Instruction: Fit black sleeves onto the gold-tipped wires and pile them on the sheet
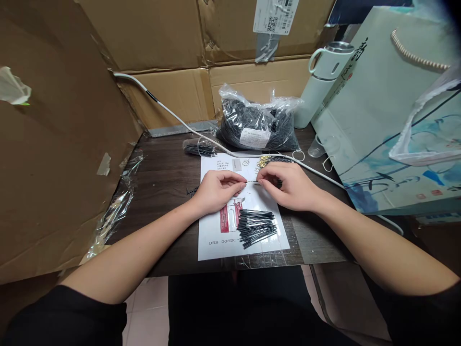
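My left hand (219, 191) and my right hand (288, 185) meet above a printed white sheet (211, 250). Between their fingertips stretches a thin, dark and light banded rod (251, 181), too small to make out further; each hand pinches one end. A loose pile of black sticks (256, 226) lies on the lower part of the sheet, below the hands. Just behind my right hand, partly covered by it, is a bundle of black sticks with gold-coloured ends (265, 160). A few short black pieces (192, 192) show beside my left wrist.
A clear bag full of black pieces (259, 122) stands at the back, near a pale green flask (320, 81) and a large paper bag (382, 105). A white cable (180, 120) crosses the table. Black sticks in clear plastic (199, 148) lie behind the sheet. Cardboard walls (54, 144) enclose the table.
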The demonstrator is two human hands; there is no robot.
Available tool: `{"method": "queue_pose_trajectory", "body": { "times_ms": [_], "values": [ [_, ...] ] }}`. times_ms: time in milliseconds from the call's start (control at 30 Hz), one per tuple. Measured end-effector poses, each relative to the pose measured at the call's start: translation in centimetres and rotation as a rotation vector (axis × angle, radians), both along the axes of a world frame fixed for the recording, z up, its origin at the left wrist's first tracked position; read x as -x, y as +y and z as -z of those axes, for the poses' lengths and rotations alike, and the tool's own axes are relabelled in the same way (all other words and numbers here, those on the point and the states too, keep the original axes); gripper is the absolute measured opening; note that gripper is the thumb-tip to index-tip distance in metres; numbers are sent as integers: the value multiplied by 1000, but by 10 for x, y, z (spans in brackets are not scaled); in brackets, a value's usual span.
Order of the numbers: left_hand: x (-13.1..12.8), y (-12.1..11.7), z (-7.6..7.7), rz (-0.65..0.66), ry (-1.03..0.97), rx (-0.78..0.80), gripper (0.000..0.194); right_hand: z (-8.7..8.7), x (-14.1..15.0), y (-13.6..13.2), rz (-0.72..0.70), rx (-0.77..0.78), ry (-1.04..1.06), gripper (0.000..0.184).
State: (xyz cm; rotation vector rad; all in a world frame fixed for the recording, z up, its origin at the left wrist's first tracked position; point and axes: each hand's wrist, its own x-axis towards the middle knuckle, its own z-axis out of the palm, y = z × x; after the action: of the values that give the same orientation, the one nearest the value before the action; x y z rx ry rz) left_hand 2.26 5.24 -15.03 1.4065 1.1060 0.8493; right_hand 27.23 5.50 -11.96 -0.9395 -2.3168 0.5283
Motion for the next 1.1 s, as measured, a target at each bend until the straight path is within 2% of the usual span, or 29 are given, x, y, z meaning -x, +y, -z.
{"method": "queue_pose_trajectory", "body": {
  "times_ms": [467,1100],
  "values": [
    [0,0,1,19,-16,-3,24,1,0,1,-2,-9,-21,11],
    [4,-3,-2,115,231,-189,26,3,2,-1,-64,-1,-49,16]
  ]
}}
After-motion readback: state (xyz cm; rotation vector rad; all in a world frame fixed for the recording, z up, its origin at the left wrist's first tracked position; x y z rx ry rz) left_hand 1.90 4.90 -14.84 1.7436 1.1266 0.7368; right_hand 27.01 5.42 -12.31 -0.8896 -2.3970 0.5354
